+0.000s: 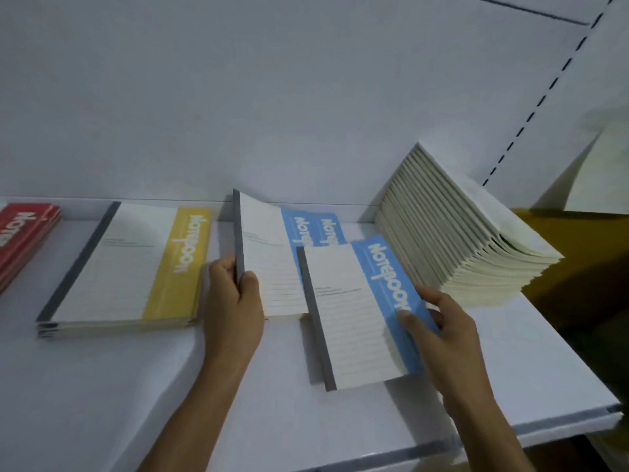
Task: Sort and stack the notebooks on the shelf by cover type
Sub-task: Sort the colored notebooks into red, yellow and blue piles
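- Just right of the flat stack of yellow-banded white paper notebooks with grey spines (126,267), the left hand (235,301) grips a blue-banded white notebook (265,260) by its grey spine. The thumb is on the cover and the fingers curl behind, and the book is tilted up off the board.
- Further right of the yellow stack, the right hand (442,335) holds a second blue-banded notebook (357,311). The thumb presses on the blue band and the fingers curl under that edge.
- Behind these two, also right of the yellow stack, a third blue-banded cover (328,229) shows. I cannot tell whether more lie under it.
- Left of the yellow stack sits a low stack of red-covered notebooks (23,233), partly out of view.
- Far right of the yellow stack, a thick pile of cream-edged notebooks (459,240) leans over, its covers hidden.
- I judge the work partway done: red and yellow look gathered, blue is in hand, and the leaning pile looks unsorted.
- For room, the bare white shelf board (102,386) runs in front of the yellow stack and between it and the blue books.
- The shelf's front lip (510,434) lies close under the right forearm, so I would guard against books sliding forward.
- The leaning pile crowds the right hand.
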Demonstrator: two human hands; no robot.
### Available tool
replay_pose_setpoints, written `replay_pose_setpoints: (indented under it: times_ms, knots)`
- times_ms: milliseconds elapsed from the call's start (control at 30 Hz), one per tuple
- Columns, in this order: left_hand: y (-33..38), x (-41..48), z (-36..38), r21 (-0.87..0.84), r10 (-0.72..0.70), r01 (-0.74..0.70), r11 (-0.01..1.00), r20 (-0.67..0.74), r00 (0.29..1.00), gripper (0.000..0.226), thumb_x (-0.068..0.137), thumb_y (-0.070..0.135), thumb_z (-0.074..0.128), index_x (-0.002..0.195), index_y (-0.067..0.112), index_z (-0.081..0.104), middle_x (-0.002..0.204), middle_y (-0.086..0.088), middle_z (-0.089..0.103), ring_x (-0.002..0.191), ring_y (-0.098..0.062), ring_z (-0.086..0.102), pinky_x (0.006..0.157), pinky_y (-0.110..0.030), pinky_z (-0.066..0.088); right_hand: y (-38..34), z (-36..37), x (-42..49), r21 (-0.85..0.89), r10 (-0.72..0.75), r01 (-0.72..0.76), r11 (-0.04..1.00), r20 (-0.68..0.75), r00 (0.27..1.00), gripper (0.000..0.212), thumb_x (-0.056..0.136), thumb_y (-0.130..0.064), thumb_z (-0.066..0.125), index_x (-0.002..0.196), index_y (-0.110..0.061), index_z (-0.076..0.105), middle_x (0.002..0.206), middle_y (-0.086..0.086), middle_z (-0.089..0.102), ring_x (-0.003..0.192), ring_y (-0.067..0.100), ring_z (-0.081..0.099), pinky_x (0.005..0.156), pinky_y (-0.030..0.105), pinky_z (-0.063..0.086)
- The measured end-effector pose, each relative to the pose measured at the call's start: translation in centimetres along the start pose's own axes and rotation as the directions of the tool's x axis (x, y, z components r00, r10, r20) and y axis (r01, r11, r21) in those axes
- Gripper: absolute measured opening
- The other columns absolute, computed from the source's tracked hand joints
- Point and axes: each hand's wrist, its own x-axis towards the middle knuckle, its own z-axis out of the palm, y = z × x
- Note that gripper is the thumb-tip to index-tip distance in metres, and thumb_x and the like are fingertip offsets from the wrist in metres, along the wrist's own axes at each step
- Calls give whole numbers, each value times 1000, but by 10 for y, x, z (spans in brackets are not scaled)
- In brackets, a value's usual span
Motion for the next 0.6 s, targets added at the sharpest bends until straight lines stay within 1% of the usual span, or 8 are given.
replay_pose_setpoints:
  times_ms: [67, 167, 267, 333, 433, 533, 567, 600]
  knots:
    - [-4, 1, 2, 16, -26, 26, 1000, -10, 1000, 17, 88, 15, 48, 105, 14, 50, 97, 3, 64, 90, -17, 63, 72, -40, 54, 5, -7, 8, 97, 56, -53, 994, -27, 998, 25, 84, -13, 69, 101, -30, 63, 90, -3, 72, 72, 9, 68, 61, 28, 49]
    - [-5, 0, 3, 47, -33, 34, 998, -31, 999, 29, 76, 29, 42, 103, 22, 50, 92, 13, 62, 87, -13, 62, 68, -33, 51, 8, -5, 15, 217, 112, -103, 971, -25, 993, 21, 84, -13, 69, 100, -27, 64, 92, -1, 72, 75, 14, 68, 62, 29, 48]
    - [-4, 0, 5, 92, -44, 44, 995, 2, 999, 37, 79, 37, 42, 110, 18, 52, 97, 7, 65, 91, -18, 62, 75, -38, 52, 4, 9, 18, 342, 139, -138, 929, 22, 990, 20, 86, -13, 66, 103, -24, 64, 88, -4, 73, 72, 10, 68, 62, 29, 50]
    - [-3, 1, 7, 165, -41, 35, 986, 36, 999, 37, 86, 46, 42, 111, 21, 53, 101, 5, 65, 93, -18, 61, 75, -35, 48, -2, 26, 22, 375, 132, -151, 915, 75, 988, 19, 88, -12, 63, 104, -23, 64, 84, -8, 73, 70, 6, 68, 61, 25, 50]
    - [-4, 2, 9, 382, 21, -60, 922, 105, 994, 34, 94, 49, 34, 101, 22, 54, 99, 0, 65, 96, -25, 59, 77, -40, 47, -12, 51, 33, 327, 46, -80, 942, 110, 993, 26, 90, -8, 59, 108, -27, 60, 86, -14, 72, 75, -2, 66, 61, 14, 49]
    - [-1, 1, 13, 546, 30, -120, 829, 171, 985, 38, 92, 50, 28, 77, 20, 46, 84, -3, 58, 95, -32, 55, 76, -43, 43, -16, 69, 46, 170, -6, -13, 985, 113, 994, 34, 90, -10, 57, 121, -23, 53, 113, -6, 64, 97, 8, 62, 80, 29, 51]
    - [-1, 1, 15, 597, 17, -113, 794, 164, 986, 41, 92, 51, 27, 85, 19, 52, 92, -4, 60, 102, -32, 53, 79, -44, 42, -15, 74, 49, 89, -17, 8, 996, 98, 995, 38, 90, -11, 57, 126, -23, 50, 120, -6, 60, 104, 11, 59, 88, 37, 50]
    - [-1, 1, 18, 648, 12, -109, 753, 152, 988, 48, 92, 52, 27, 105, 16, 57, 108, -6, 62, 112, -30, 51, 86, -45, 41, -14, 77, 51, -4, -25, 26, 1000, 90, 996, 42, 90, -11, 57, 129, -23, 48, 124, -6, 56, 111, 14, 55, 95, 43, 46]
